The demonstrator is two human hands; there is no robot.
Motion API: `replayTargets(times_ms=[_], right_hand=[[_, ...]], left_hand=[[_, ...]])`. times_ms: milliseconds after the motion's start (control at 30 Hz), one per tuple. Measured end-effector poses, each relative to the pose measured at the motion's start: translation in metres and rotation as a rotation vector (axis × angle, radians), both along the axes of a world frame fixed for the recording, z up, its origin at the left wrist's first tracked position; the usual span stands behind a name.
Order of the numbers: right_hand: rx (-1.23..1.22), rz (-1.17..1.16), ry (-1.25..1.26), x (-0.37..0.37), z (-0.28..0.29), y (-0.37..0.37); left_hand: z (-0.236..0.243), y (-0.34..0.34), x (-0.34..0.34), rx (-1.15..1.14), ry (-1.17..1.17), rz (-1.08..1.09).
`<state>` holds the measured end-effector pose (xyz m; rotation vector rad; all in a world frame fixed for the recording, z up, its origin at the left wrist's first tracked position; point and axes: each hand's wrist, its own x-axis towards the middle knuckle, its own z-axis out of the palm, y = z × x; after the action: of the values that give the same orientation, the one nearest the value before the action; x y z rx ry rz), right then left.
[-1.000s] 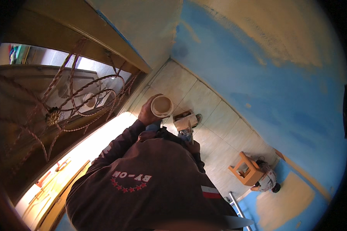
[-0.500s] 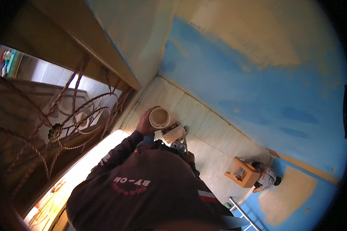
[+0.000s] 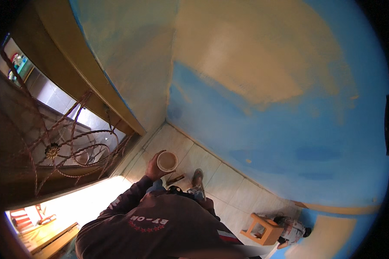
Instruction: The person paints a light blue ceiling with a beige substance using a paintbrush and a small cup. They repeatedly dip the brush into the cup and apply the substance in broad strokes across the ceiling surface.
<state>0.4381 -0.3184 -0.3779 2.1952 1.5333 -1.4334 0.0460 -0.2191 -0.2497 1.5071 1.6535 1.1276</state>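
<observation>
My left hand [image 3: 153, 169] is wrapped round the side of a round, open-topped tub [image 3: 167, 161], with its thumb side near the rim. Pale beige material shows inside the tub. Close in front of my dark sweatshirt is my right hand [image 3: 208, 204], partly hidden by the sleeve. A thin pale stick-like handle [image 3: 203, 193] stands up from it; the tool's kind cannot be made out. Below the tub, a small brown piece [image 3: 175, 179] shows near the floor. One of my shoes [image 3: 197, 176] is on the tiles.
A blue wall [image 3: 263, 129] with beige patches rises ahead and right. On the left is a brown door frame [image 3: 80, 56] with twisted ironwork [image 3: 84, 138]. An orange stool [image 3: 263, 228] stands at lower right, beside another person [image 3: 293, 231]. Pale tiles [image 3: 222, 181] cover the floor.
The view has tilted, so wall and floor sit lower in the picture. My left hand still grips the tub. A pale block by my feet no longer shows; my shoe shows more fully.
</observation>
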Motion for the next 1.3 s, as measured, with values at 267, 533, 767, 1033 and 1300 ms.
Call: replayTargets(times_ms=[267, 533, 767, 1033, 1300], right_hand=[[-0.021, 0.257, 0.086, 0.054, 0.037, 0.091], [0.053, 0.291, 0.098, 0.022, 0.026, 0.084], [0.544, 0.329, 0.1, -0.08, 0.051, 0.071], [0.142, 0.475, 0.037, -0.11, 0.025, 0.046], [0.315, 0.369, 0.211, -0.123, 0.037, 0.044]], left_hand=[[0.012, 0.006, 0.062, 0.031, 0.03, 0.208], [0.015, -0.024, 0.045, 0.035, -0.112, 0.265], [0.019, -0.066, -0.025, -0.006, -0.053, 0.147], [0.008, -0.089, -0.07, -0.091, -0.106, 0.092], [0.0, -0.081, -0.062, -0.145, -0.099, 0.084]])
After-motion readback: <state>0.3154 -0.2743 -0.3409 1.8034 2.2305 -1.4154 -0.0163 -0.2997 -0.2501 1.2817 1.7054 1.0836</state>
